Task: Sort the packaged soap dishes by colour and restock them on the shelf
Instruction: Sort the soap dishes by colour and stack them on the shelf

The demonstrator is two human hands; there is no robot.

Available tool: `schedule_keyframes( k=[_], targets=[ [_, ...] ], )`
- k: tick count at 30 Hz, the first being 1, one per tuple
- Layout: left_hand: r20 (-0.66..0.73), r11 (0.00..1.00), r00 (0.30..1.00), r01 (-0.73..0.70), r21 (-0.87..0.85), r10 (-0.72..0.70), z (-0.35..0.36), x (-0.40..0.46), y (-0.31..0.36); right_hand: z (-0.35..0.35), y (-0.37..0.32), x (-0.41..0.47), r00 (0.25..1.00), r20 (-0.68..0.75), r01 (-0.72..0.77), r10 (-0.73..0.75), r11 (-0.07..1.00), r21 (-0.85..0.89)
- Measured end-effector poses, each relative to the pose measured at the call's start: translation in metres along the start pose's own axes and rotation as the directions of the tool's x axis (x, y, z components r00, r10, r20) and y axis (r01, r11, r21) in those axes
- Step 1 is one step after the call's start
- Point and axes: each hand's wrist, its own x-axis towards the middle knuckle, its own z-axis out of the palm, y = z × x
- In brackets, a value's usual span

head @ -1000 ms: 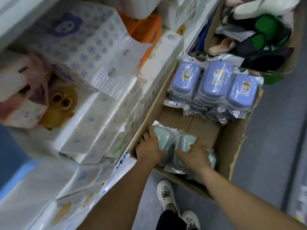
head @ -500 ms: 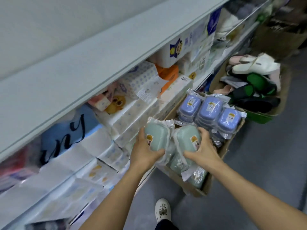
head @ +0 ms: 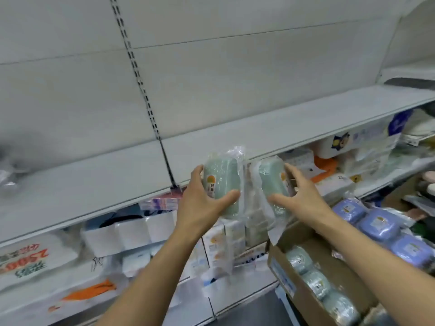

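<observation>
My left hand grips a pale green packaged soap dish, held upright in front of the grey shelf. Beside it, my right hand grips a second green soap dish in crinkled clear wrap. Both packs hang at the shelf's front edge, just below its bare top surface. Lower right, a cardboard box holds more green soap dishes near me and purple soap dishes farther back.
A slotted upright runs down the white back panel. Under the shelf sit tissue packs and boxed goods. A dark flat item lies on the shelf at far right. Slippers show at the right edge.
Both hands have lifted the two green soap dishes out of the box up to the shelf edge. The view has tilted up from the box to the shelf.
</observation>
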Motion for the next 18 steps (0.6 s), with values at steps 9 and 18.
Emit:
schedule_keyframes(
  k=[9,18],
  targets=[
    [-0.345,0.939,0.926,0.245,0.241,-0.153,-0.185,0.052,-0.066,0.102,-0.116,0.055,0.969,0.154,0.2,-0.193,0.979,-0.034],
    [-0.317,0.779,0.917,0.38,0.499,-0.244,-0.297,0.108,-0.159,0.232,-0.2,0.104,0.903,0.33,0.32,-0.275,0.943,-0.091]
  ],
)
